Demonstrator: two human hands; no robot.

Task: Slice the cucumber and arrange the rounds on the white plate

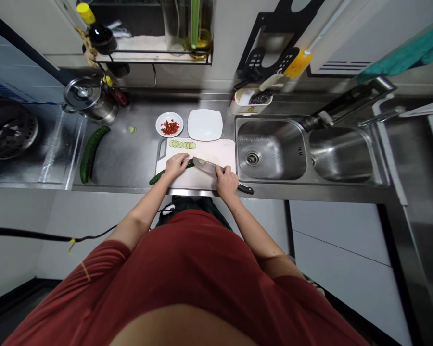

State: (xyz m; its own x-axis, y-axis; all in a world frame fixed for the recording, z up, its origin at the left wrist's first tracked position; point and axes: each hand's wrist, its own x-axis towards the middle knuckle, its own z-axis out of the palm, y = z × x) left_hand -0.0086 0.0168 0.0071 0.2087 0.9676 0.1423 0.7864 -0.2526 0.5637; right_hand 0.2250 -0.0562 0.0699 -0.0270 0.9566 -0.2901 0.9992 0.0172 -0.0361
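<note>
While clamping cucumber [157, 178] against cutting board [187, 181] in left grip [177, 166] and clasping knife [204, 166] in right grip [226, 181], keep left clear of cutting edge, slicing thin, straight and even.

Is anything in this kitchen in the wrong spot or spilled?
One small thing: a little pale green piece, maybe a cucumber end, lies by itself on the steel counter, away from the slices lined up on the cutting board. No spill stands out.
</note>
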